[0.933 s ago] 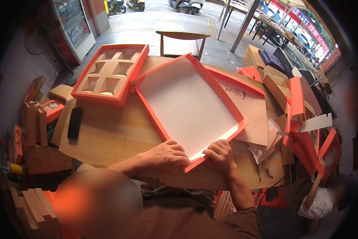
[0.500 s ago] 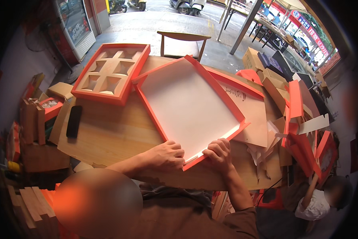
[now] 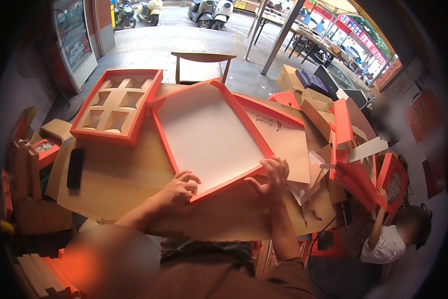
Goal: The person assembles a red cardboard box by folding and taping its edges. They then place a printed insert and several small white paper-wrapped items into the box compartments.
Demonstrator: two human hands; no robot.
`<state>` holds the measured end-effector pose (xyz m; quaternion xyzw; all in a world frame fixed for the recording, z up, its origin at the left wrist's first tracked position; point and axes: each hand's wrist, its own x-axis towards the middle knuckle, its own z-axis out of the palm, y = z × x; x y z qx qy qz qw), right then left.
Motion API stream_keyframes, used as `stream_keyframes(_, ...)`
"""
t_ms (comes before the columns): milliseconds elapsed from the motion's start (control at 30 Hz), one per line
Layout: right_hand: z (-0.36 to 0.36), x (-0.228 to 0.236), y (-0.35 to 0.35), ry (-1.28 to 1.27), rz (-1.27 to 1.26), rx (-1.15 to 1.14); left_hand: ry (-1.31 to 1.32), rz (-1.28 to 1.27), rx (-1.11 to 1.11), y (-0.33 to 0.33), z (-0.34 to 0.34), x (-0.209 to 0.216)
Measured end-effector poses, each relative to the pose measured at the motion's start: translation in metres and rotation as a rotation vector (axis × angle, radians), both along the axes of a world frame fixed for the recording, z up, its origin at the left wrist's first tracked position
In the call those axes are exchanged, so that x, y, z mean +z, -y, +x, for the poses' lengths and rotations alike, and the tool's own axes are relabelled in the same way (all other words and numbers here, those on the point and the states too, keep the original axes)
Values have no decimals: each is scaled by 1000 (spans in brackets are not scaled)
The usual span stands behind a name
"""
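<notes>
Nearest, the left hand [image 3: 178,192] sits at the near corner of a shallow red-walled box tray [image 3: 211,137], its fingers loosely curled over the edge; whether they pinch the wall cannot be told, since the thumb is hard to make out. The right hand [image 3: 273,178] is at the tray's right-hand corner, thumb and fingers spread apart, the fingertips beside the corner and the thumb just below the near wall. The tray lies open side up and at an angle on the middle of the wooden tabletop [image 3: 119,182], showing a plain white floor. At the lower right, another person in a white top [image 3: 383,244] has a hand on a red box piece [image 3: 392,183]. Torn paper scraps [image 3: 308,187] lie right of the right hand, and a black phone [image 3: 75,168] rests near the left edge. Beyond the scraps, a beige, red-edged panel [image 3: 284,147] is partly covered by the tray. To the tray's left stands a red box with six compartments [image 3: 141,124]. Past the tabletop come a cardboard carton [image 3: 290,80] at right, a wooden chair [image 3: 202,59] and, farthest out, parked scooters [image 3: 209,14].
</notes>
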<state>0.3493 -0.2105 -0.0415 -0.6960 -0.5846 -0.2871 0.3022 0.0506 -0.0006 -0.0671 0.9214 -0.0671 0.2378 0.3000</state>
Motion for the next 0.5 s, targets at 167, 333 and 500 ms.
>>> stream_keyframes(167, 55, 18, 25, -646, -143, -41, -96, -20, -38, -25, -7, 4)
stream_keyframes(333, 91, 1, 24, -726, -479, 104, -121, -48, -179, -46, -5, -4)
stream_keyframes(500, 79, -3, 6, -637, -516, 204, -138, -15, -58, -54, -28, 6)
